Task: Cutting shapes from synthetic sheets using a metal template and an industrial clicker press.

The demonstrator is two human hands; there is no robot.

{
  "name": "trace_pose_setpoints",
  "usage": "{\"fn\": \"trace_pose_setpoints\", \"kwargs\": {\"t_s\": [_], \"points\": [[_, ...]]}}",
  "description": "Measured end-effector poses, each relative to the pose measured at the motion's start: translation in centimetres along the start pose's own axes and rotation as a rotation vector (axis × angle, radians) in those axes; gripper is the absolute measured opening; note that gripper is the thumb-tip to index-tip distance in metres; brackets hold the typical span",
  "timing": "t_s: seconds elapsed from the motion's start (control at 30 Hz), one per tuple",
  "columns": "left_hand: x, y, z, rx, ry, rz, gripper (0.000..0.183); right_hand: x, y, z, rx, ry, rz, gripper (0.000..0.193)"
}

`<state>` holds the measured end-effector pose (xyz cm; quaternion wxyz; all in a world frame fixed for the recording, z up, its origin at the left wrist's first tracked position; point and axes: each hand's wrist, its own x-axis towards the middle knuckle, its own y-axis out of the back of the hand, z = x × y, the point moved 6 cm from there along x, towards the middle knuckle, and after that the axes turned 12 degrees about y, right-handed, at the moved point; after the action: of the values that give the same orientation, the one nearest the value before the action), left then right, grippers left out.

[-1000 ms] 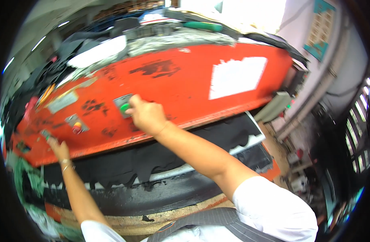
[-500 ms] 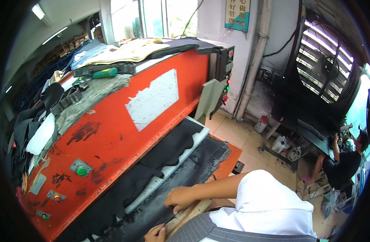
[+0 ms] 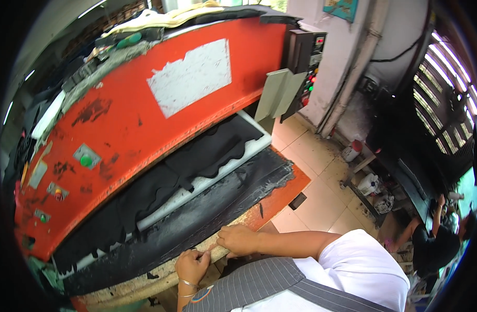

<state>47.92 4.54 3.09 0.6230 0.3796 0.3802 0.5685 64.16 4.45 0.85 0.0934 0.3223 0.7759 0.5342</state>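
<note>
My right hand (image 3: 238, 240) has its fingers curled over the worn wooden edge board (image 3: 140, 283) along the front of a large orange press machine (image 3: 119, 125). Just left of it, my left hand (image 3: 193, 266), with a bracelet at the wrist, is also closed on that board, its thumb toward the right hand. The undersides of both hands are hidden. Beyond the board lies a scuffed black bed sheet (image 3: 223, 200). Behind that, black fabric pieces (image 3: 160, 179) with wavy edges lie on a white pad (image 3: 256, 145), partly beneath the orange beam.
A grey bent plate (image 3: 280, 93) and a control box with lit buttons (image 3: 310, 78) are at the press's right end. Cream fabric (image 3: 166, 18) lies on top. Green buttons (image 3: 86, 160) sit on the beam. At far right, a person in black (image 3: 438, 239) works at another bench.
The view has shifted, showing more of the front board. My right hand has drawn back from the black sheet to the board; my left hand has come further into view.
</note>
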Motion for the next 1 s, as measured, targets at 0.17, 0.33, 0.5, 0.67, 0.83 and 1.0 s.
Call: {"fn": "trace_pose_setpoints", "kwargs": {"t_s": [0.17, 0.33, 0.5, 0.67, 0.83, 1.0], "points": [[0.3, -1.4, -0.6, 0.074, 0.029, -0.346, 0.038, -1.8, -0.7, 0.8, 0.235, 0.118, -0.095, 0.037], [4.0, 0.3, 2.8, -0.137, -0.2, -0.2, 0.024, -2.4, 7.8, 8.9, 0.12, -0.027, 0.401, 0.024], [15.1, 1.0, 8.3, -0.244, -0.356, 0.392, 0.015, 0.0, 12.9, 19.1, -0.241, -0.234, 0.625, 0.02], [18.6, -3.2, 7.7, 0.09, -0.232, 0.253, 0.02, 0.7, 10.4, 21.1, -0.275, -0.237, 0.192, 0.017], [18.8, -3.9, 8.0, 0.061, -0.261, 0.191, 0.015, -0.6, 10.3, 20.5, -0.248, -0.097, 0.408, 0.017], [18.2, -5.3, 8.1, -0.143, -0.233, 0.248, 0.008, -1.8, 10.0, 20.9, -0.125, -0.02, 0.499, 0.017]]}}
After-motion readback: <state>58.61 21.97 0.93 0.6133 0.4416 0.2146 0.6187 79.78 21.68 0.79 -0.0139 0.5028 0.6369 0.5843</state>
